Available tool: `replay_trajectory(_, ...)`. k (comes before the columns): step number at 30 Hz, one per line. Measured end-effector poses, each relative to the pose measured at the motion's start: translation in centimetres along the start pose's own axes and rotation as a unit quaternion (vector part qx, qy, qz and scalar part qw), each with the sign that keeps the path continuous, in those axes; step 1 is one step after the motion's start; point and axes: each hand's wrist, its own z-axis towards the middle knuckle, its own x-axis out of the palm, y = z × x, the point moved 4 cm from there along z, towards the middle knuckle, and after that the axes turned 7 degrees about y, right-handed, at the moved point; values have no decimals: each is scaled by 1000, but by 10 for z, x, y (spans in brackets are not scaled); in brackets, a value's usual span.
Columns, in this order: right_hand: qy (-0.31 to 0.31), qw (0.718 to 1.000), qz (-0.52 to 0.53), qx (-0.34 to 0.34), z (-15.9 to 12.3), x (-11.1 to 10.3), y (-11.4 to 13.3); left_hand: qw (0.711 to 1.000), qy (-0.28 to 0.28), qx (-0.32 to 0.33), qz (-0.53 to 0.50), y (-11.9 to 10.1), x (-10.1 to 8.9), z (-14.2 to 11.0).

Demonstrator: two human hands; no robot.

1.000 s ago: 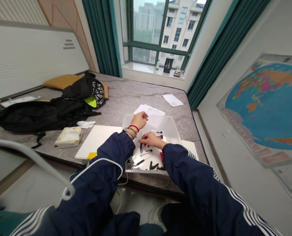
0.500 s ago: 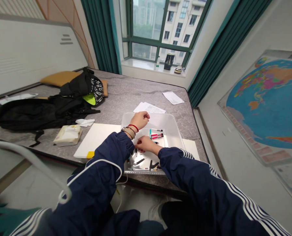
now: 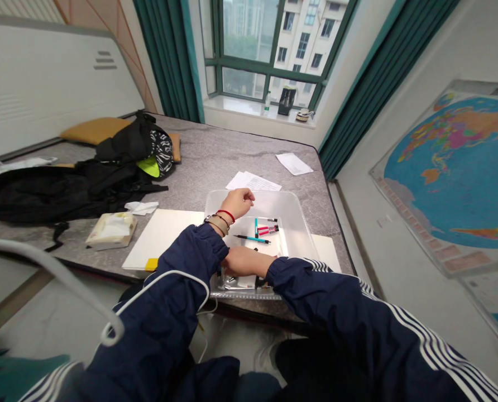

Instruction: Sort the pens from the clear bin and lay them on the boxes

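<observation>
My left hand [image 3: 239,202] is over the far left part of a clear plastic box [image 3: 288,209], its fingers curled in; whatever they might hold is hidden. Lower in the box, my right hand [image 3: 239,261] reaches leftward, with its fingers hidden behind my left sleeve. On the box floor lie a teal and black pen [image 3: 253,239], a short teal pen [image 3: 256,228], red-and-white pens [image 3: 268,229] and a black-tipped pen [image 3: 269,219]. More dark pens near the front wall are partly covered by my right hand.
Under the box is a white board [image 3: 165,234]. Left of it are a tissue pack [image 3: 111,230] and a black backpack [image 3: 65,187]. Paper sheets [image 3: 253,181] lie behind the box. A white cable [image 3: 169,273] runs across my left sleeve.
My right hand has moved left and toward me, from the middle of the box to behind my left sleeve. The teal and black pen now shows in full. My left hand has barely moved.
</observation>
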Motion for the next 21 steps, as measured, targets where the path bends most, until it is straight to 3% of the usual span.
replay_trajectory(5, 0, 998, -33, -57, 4, 7, 8, 999, 0, -42, -31, 4, -5, 0)
replay_trajectory(8, -6, 999, -11, -42, 2, -4, 4, 995, -17, -63, -79, 8, -9, 2)
replay_trajectory(11, -41, 999, 20, 13, -6, -28, -14, 994, -24, -49, -91, 11, -12, 3)
replay_trajectory(13, -70, 992, 30, 97, -16, -44, -35, 999, -16, -13, -44, 8, -10, 3)
replay_trajectory(15, -101, 975, 38, 194, -29, -55, -58, 999, 22, 25, 28, 3, -5, 2)
replay_trajectory(17, -106, 961, 48, 251, -39, -58, -72, 992, 77, 46, 85, -4, 4, 0)
replay_trajectory(19, -82, 963, 59, 250, -42, -54, -72, 985, 113, 55, 121, -9, 11, -2)
replay_trajectory(21, -32, 976, 71, 205, -39, -46, -58, 978, 130, 65, 147, -13, 16, -4)
